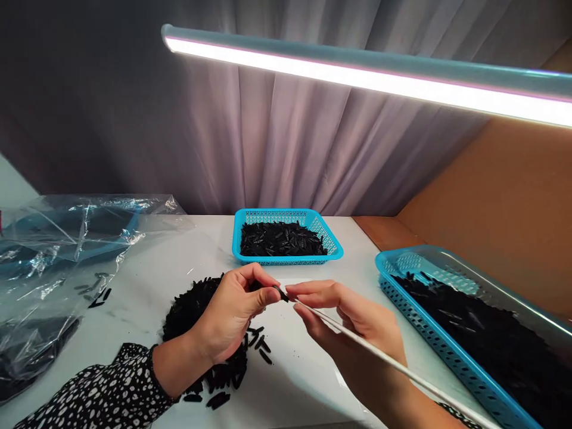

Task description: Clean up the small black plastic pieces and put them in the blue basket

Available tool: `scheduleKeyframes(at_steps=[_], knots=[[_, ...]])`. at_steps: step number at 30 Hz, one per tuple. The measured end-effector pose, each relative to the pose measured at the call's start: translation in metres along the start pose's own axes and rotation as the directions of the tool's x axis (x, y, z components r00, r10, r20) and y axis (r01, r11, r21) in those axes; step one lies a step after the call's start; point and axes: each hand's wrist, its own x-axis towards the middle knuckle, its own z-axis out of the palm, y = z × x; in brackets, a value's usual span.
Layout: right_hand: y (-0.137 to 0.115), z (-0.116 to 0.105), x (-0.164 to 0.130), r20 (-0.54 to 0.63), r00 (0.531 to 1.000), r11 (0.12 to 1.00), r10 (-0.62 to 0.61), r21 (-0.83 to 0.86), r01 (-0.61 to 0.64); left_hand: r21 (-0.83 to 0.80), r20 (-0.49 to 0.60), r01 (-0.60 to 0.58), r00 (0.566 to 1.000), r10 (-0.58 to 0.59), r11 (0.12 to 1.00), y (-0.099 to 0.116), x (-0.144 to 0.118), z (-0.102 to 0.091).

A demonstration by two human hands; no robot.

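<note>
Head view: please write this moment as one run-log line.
Left hand: pinches black piece | Right hand: close by, grip unclear | Black pile: on table

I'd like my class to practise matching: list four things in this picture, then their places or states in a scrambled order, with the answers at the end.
Column one
1. Left hand
2. Tube lamp
3. Plastic bag
4. Black pile

Column two
A. Glowing white
B. Heaped on the white tabletop, partly hidden by an arm
C. See-through, at the picture's left edge
D. Pinching a small dark piece

Right pairs: 1-D, 2-A, 3-C, 4-B.
</note>
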Motion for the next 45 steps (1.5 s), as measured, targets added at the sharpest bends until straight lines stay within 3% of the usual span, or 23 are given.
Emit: scheduleKeyframes(at_steps=[5,9,18,26,32,40,45], knots=[[-0.008,-0.002,-0.002,0.056,0.998,0.996,-0.01,-0.093,0.015,0.054,-0.047,-0.097,0.994,0.099,0.994,0.001,0.001,0.0],[-0.012,-0.002,-0.001,0.071,0.994,0.987,-0.078,-0.134,0.087,0.081,-0.021,-0.155,0.987,0.157,0.985,0.003,0.001,0.0],[-0.014,-0.001,0.0,0.087,0.971,0.952,-0.223,-0.196,0.236,0.118,0.0,-0.202,0.979,0.203,0.972,0.001,-0.001,-0.001],[-0.003,0.0,0.001,0.169,0.839,0.755,-0.517,-0.372,0.54,0.122,0.006,-0.222,0.975,0.223,0.967,0.0,-0.001,-0.001],[-0.005,0.002,-0.003,0.289,0.761,0.611,-0.581,-0.463,0.642,0.104,-0.004,-0.201,0.979,0.203,0.974,-0.003,-0.001,-0.001],[0.008,0.003,0.003,0.069,0.801,0.7,-0.594,-0.446,0.558,0.132,0.042,-0.301,0.954,0.298,0.944,-0.001,-0.005,-0.003],[0.001,-0.003,0.008,0.029,0.813,0.735,-0.581,-0.411,0.54,0.144,0.04,-0.331,0.943,0.329,0.933,0.002,-0.005,-0.002]])
